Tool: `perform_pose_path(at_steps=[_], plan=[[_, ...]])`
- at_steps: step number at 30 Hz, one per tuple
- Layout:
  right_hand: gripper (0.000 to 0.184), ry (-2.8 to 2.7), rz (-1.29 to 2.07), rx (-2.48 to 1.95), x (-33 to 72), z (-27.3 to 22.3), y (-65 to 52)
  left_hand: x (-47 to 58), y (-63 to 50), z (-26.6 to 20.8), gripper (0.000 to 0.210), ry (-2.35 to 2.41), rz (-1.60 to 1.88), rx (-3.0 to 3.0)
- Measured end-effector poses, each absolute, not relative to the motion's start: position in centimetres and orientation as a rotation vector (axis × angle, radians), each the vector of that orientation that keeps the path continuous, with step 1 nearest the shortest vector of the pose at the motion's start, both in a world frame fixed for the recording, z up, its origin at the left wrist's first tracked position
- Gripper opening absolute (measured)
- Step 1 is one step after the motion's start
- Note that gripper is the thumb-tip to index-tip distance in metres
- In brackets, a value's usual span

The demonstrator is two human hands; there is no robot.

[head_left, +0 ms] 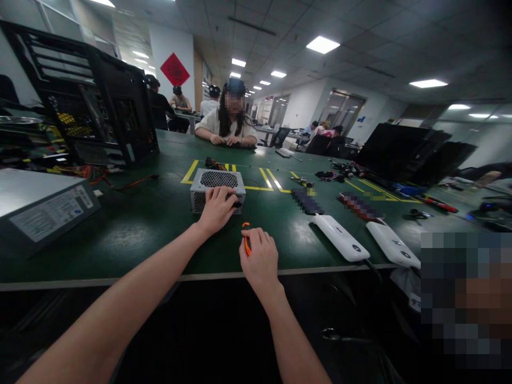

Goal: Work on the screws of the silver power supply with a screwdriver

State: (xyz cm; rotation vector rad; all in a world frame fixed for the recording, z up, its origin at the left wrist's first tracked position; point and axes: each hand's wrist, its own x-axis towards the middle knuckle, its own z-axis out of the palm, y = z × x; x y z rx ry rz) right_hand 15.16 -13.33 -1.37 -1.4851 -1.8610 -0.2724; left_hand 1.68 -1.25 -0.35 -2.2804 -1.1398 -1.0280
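Note:
A silver computer power supply with honeycomb vents stands on the green table in front of me. My left hand rests over its near side, fingers curled against the casing near a small black part at the right. Just right of and nearer than the unit, my right hand is closed around an orange-and-black handle of what looks like a screwdriver. A thin shaft seems to point from it toward the power supply; its tip is hard to make out. A bundle of cables lies behind the unit.
A second power supply and an open black computer case stand at left. Right of my hands lie white power banks with phones, cables and a red tool. Another person sits across the table.

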Motion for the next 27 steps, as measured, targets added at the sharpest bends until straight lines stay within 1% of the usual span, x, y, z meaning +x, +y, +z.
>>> perform_pose_path(at_steps=[4,6,10,12,15,17,20,23,27], plan=[[0.019,-1.897,-0.282,-1.498,15.3,-1.39,-13.32,1.66,-1.23,-0.39,0.015,-1.145,-1.026,-2.282],[0.018,-1.863,-0.202,-1.473,15.34,-1.41,-13.3,1.65,-1.19,-0.42,0.016,-1.15,-1.036,-2.29],[0.025,-1.726,-0.053,-1.391,15.41,-1.53,-13.2,1.65,-1.25,-0.35,0.015,-1.159,-1.031,-2.295],[0.023,-1.692,-0.057,-1.35,15.44,-1.66,-13.18,1.65,-1.33,-0.28,0.014,-1.165,-1.025,-2.296],[0.016,-1.728,-0.137,-1.297,15.39,-1.85,-13.19,1.69,-1.4,-0.22,0.014,-1.172,-1.036,-2.301],[0.015,-1.774,-0.194,-1.285,15.3,-1.9,-13.19,1.72,-1.41,-0.23,0.014,-1.171,-1.04,-2.299],[0.016,-1.8,-0.205,-1.33,15.19,-1.77,-13.2,1.75,-1.4,-0.28,0.014,-1.168,-1.028,-2.29],[0.016,-1.733,-0.139,-1.427,15.19,-1.49,-13.3,1.72,-1.37,-0.31,0.014,-1.162,-1.018,-2.285],[0.024,-1.695,-0.041,-1.505,15.26,-1.39,-13.49,1.69,-1.32,-0.31,0.014,-1.158,-1.032,-2.29]])
